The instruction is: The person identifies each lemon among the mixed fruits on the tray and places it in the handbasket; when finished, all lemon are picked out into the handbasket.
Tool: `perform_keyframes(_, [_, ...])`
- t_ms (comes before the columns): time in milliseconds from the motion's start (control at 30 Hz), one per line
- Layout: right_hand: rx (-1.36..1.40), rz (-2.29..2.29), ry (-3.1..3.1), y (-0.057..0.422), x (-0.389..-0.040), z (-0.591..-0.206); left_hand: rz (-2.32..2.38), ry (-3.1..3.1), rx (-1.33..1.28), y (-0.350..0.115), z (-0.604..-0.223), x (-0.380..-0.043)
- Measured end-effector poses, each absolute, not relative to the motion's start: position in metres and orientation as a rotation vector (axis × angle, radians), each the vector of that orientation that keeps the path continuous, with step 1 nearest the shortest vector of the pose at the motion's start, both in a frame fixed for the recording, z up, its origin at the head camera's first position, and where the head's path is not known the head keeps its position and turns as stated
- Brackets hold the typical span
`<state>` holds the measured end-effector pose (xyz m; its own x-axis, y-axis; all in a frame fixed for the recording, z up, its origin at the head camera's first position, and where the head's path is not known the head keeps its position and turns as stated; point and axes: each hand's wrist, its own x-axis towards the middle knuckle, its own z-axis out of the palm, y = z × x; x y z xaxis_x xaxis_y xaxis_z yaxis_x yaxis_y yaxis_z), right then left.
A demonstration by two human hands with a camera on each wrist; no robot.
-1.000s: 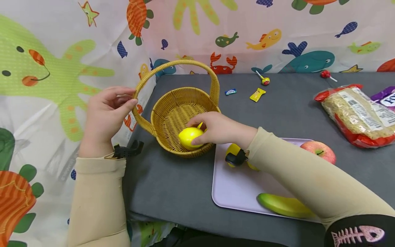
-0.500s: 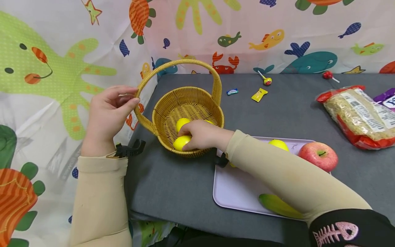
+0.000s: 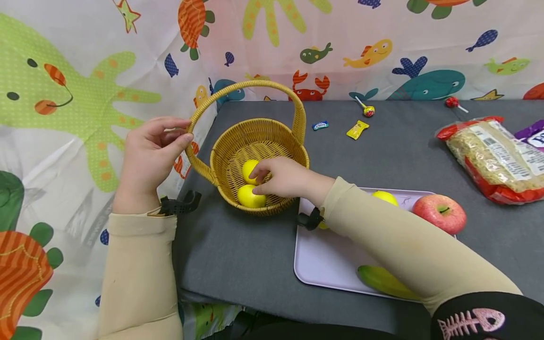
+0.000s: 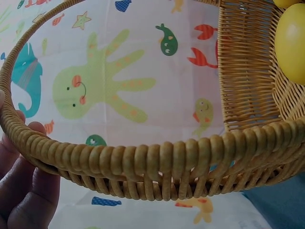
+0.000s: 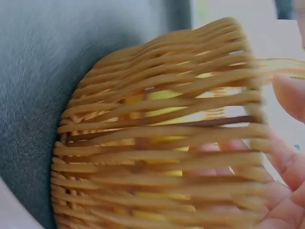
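Observation:
My left hand pinches the handle of a round wicker basket between thumb and fingers. Inside lie two yellow lemons, the front lemon and the back lemon, side by side on the woven floor. Just above them hovers my right hand, its fingers loosely bent and apart, thumb tip by the front lemon's top. In the left wrist view the handle crosses the picture, with a lemon at the right. The basket's woven side fills much of the right wrist view.
A lilac tray bears a red apple, a yellow fruit and a long green-yellow fruit, partly under my right forearm. Behind are wrapped candies, lollipops and a bagged food pack at right.
My right hand has lowered a second lemon into the basket beside the first, then let go and risen slightly off it. The left hand keeps its hold on the handle.

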<state>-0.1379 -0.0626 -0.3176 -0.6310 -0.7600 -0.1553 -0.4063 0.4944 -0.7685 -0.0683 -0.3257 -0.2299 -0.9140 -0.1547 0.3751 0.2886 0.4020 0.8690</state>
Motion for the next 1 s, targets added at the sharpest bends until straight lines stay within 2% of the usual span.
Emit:
perform_keyframes(200, [-0.915,-1.165,2.202,-0.027,-0.127,-0.293,-1.545,-2.245,-0.132,-0.325,-0.23,-0.07])
perform_keyframes(400, [-0.863,-1.151,2.256,0.014,-0.118,-0.281,-1.579,-2.226,-0.134,-0.325,-0.23,-0.069])
perform_keyframes(667, [-0.836,-0.977,2.211,0.052,-0.123,-0.304,-1.564,-2.241,-0.107,-0.325,-0.231,-0.067])
perform_keyframes(1000, [-0.962,-0.658,2.231,0.059,-0.124,-0.333,-1.591,-2.223,-0.112,-0.323,-0.23,-0.066])
